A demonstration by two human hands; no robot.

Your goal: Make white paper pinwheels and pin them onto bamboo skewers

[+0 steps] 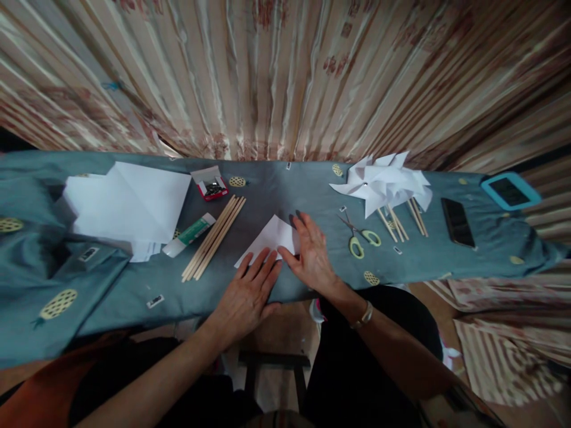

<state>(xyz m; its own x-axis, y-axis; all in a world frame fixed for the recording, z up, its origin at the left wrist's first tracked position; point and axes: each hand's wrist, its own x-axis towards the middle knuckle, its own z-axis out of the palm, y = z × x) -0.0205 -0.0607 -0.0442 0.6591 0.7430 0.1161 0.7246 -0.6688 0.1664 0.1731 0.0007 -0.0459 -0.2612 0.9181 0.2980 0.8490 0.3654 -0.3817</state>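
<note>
A folded sheet of white paper [272,233] lies on the cloth-covered table in front of me, its peak pointing away. My left hand [247,291] rests flat across its lower edge, fingers stretched out. At the paper's right side, my right hand [312,252] presses down with its fingers extended and the thumb reaching toward the left fingertips. Both hands touch the paper without gripping it. Part of the sheet's lower and right edges is hidden under the fingers. To the left lie several wooden sticks [214,238]; scissors [359,235] with green handles lie open to the right.
White paper sheets [138,202] are stacked at left, near a glue tube [190,235] and a red box of small dark pieces [212,185]. Paper pinwheels [386,184] on sticks, a phone [458,222] and a blue-framed tablet [511,191] lie at right. A curtain [276,77] hangs behind.
</note>
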